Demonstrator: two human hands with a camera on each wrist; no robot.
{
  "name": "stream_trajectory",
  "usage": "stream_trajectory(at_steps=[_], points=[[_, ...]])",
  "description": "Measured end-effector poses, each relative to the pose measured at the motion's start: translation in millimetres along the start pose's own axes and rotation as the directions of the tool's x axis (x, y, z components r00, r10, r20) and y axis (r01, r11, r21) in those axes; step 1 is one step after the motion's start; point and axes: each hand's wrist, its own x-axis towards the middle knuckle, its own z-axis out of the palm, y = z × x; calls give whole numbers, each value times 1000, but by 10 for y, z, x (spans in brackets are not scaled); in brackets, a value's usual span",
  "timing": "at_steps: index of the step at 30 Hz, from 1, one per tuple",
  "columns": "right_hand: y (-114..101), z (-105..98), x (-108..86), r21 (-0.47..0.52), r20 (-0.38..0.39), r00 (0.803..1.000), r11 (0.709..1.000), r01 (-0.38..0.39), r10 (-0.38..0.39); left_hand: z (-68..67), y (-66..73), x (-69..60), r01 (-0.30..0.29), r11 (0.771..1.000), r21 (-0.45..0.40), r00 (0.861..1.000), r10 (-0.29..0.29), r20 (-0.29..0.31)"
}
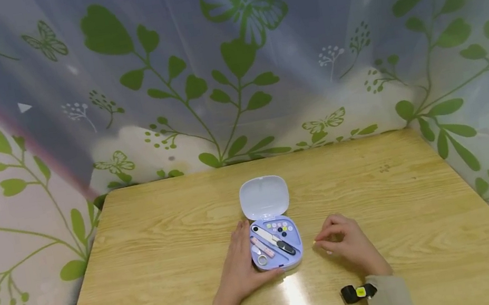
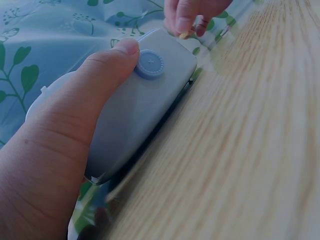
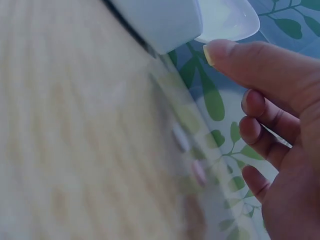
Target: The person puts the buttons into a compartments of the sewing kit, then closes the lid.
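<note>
A lavender sewing kit box sits on the table with its lid up. My left hand grips it, fingers along the left side and thumb across the front, beside a round blue catch. Inside lie several small buttons, a white tool with a black end, a pink-and-white strip and a silver ring-shaped piece. Right of the box, my right hand pinches a tiny yellow piece between thumb and forefinger; most of it is hidden. Its other fingers are loosely bent.
The raised lid leans back behind the box. A wood-grain table extends around both hands. Curtains with a leaf and butterfly print hang at the back and sides. Each wrist wears a black strap.
</note>
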Motion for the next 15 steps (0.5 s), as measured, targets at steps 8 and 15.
stream_trajectory(at_steps=[8,15], points=[[-14,9,147,-39,-37,987,987,154,-156,-9,4,-3,2,1000,6,1000,-2,5],[-82,16,309,-24,-23,979,979,204,-205,-3,2,10,-3,1000,3,1000,3,-5]])
